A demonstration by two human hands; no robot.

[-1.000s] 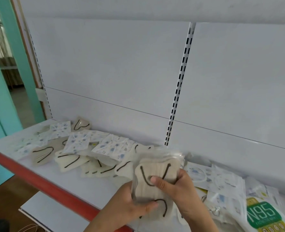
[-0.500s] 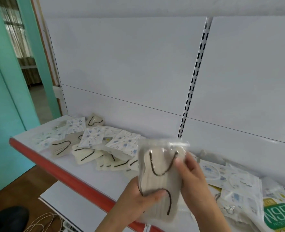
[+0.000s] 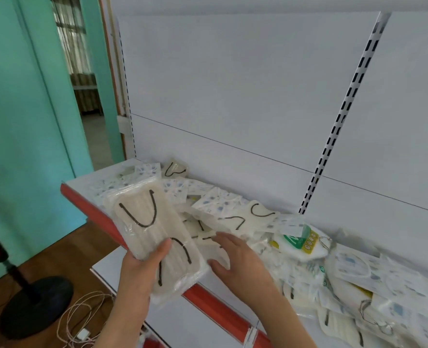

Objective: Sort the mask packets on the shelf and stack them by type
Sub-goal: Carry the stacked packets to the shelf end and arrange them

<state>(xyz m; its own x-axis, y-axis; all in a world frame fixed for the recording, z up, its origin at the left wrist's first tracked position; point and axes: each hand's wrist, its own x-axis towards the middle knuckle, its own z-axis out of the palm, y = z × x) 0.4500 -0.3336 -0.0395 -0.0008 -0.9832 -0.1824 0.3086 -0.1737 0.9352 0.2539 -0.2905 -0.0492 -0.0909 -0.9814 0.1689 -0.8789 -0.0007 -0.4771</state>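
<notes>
Mask packets (image 3: 155, 237), cream with black loops, sit stacked in the left hand (image 3: 142, 270), thumb clamped over them, above the shelf's red edge (image 3: 92, 212). Right hand (image 3: 235, 262) hovers beside them, fingers loosely spread, empty. Patterned packets (image 3: 215, 204) and a green-labelled packet (image 3: 303, 241) clutter the shelf behind.

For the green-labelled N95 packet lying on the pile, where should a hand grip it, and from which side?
Probably by its upturned top edge, pinched from above. The N95 packet lies tilted on top of other packets with that edge lifted clear, while its lower end sinks among them. The right hand, open and nearest, would suit.
</notes>
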